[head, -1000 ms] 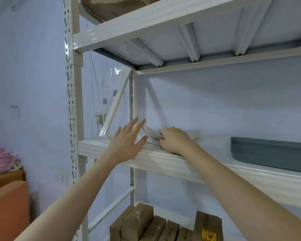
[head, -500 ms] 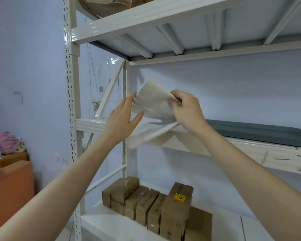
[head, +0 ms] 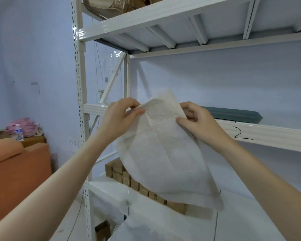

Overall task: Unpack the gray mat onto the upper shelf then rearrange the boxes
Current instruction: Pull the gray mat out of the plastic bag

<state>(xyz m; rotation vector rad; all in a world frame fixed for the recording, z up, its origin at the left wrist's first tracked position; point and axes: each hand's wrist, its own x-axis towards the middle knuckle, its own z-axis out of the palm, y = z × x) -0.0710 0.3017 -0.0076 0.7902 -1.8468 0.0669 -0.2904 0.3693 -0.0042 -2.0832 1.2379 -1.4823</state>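
— Left hand (head: 122, 115): pinched on the top left corner of the white wrapper (head: 165, 153). Right hand (head: 196, 122): clamped on the top right corner.

— Thin, limp, light (likely the emptied packaging); best held by those top corners.

— Gray mat (head: 233, 114): flat on the upper shelf (head: 268, 134), near its front edge. Looks soft yet thick.

— Boxes (head: 129, 178): in a row on the lower shelf (head: 109, 190), closed, contents hidden.

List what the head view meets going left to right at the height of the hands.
Pink bundle → water bottle → shelf upright → left hand → white bag → right hand → gray mat.
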